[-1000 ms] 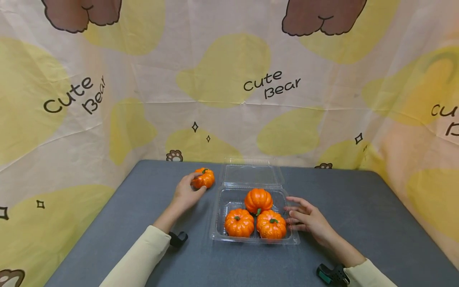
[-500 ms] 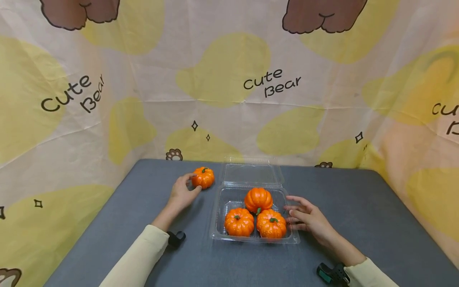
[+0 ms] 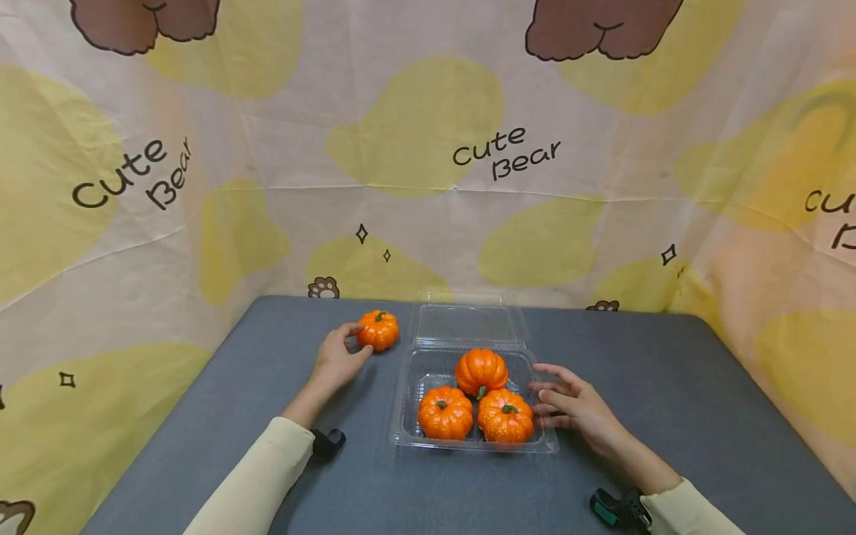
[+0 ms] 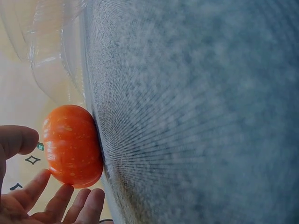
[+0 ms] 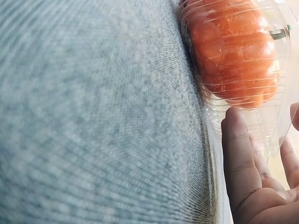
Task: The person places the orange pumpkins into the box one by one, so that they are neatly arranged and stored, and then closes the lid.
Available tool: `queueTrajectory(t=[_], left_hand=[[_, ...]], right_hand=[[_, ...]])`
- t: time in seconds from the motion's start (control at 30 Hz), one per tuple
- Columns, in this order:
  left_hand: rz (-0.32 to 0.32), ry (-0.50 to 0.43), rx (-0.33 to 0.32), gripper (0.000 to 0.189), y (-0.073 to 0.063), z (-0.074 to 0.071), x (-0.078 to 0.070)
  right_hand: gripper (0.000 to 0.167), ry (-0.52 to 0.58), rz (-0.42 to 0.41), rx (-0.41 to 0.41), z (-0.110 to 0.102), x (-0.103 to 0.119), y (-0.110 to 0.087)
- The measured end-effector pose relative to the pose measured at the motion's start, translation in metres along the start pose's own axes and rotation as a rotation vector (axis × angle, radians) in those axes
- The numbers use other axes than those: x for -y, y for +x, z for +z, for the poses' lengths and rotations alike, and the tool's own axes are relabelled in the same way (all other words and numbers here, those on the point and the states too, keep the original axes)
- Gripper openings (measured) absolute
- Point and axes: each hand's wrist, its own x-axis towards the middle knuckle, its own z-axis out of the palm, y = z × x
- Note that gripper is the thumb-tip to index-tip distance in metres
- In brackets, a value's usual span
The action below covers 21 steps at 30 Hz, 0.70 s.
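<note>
While hands [image 3: 334, 360] [image 3: 585, 412] flank pumpkins [image 3: 505, 420], "Cute Bear" [image 3: 507, 154] shows.

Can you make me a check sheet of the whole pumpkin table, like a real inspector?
Surface: grey-blue table, fabric-like texture.
Job's things: clear plastic box, lid open, three orange pumpkins inside; a fourth pumpkin on the table, outside the box.
Clutter: nothing seen.
Left hand: fingers spread at the fourth pumpkin; firm contact can't be told.
Right hand: fingers extended at the box's right side.
Cables: nothing seen.
Surroundings: pale cloth backdrop with yellow patches and "Cute Bear" lettering.
</note>
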Motion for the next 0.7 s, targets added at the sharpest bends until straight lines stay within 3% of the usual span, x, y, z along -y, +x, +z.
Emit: queueTrajectory(t=[0.7], left_hand=[[-0.021, 0.049, 0.003, 0.053, 0.0100, 0.0036, -0.0014]], right_hand=[[0.058, 0.007, -0.001, 0.006, -0.0015, -0.0008, -0.0003]])
